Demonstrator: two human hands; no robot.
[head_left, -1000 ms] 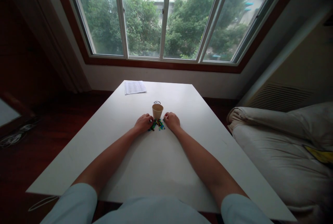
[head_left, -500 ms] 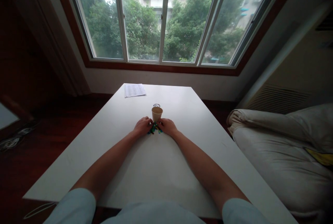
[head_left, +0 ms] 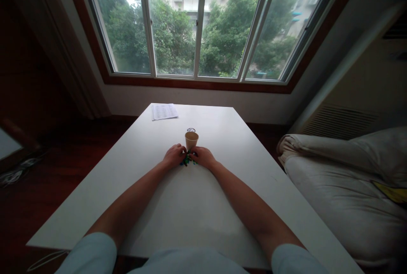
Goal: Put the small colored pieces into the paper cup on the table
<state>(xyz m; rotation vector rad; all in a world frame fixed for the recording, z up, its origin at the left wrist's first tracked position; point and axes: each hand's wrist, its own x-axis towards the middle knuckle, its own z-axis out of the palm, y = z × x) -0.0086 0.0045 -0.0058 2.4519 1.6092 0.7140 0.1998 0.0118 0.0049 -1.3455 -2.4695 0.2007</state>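
Note:
A brown paper cup [head_left: 191, 139] stands upright on the white table [head_left: 197, 206]. Right in front of it lies a small pile of green, blue and dark pieces [head_left: 186, 160], too small to name. My left hand [head_left: 174, 156] rests at the pile's left side, fingers bent together at the pieces. From the right, my right hand [head_left: 204, 156] reaches over the pile with its fingertips pinched. Whatever either hand pinches is too small to make out. Both hands are just below the cup's base.
Behind the cup lies a small round, dark-rimmed item [head_left: 190, 130]. Printed papers [head_left: 164, 111] sit at the table's far left corner. A pale cushioned sofa [head_left: 337, 189] stands to the right, and a wide window [head_left: 197, 23] is beyond the table.
My right hand's fingers have shifted slightly left over the pile, covering more of the pieces. My left hand and the cup have hardly moved.

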